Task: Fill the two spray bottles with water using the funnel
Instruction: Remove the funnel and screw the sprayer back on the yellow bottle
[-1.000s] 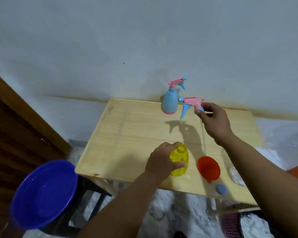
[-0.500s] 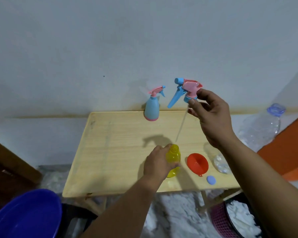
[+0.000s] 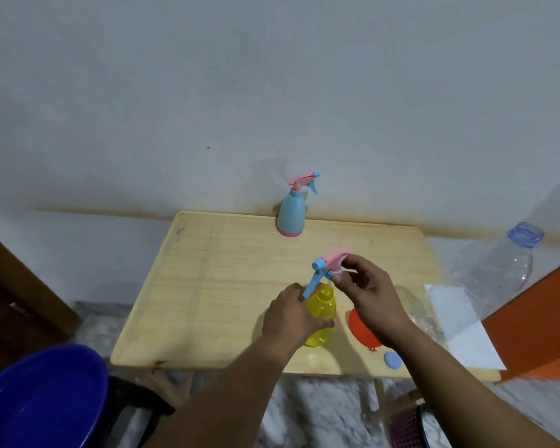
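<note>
Spray head held right over the yellow bottle's open neck.

My left hand (image 3: 293,315) is wrapped around the yellow bottle (image 3: 320,313), which stands upright on the wooden table (image 3: 207,286). My right hand (image 3: 369,294) pinches the pink-and-blue spray head (image 3: 328,268) between thumb and fingertips, just above and touching close to the bottle mouth; I cannot tell if it is seated. The red funnel (image 3: 361,331) lies under my right wrist, a small blue cap (image 3: 392,360) just nearer me. The blue spray bottle (image 3: 291,215) stands well beyond both hands, at the wall.
</note>
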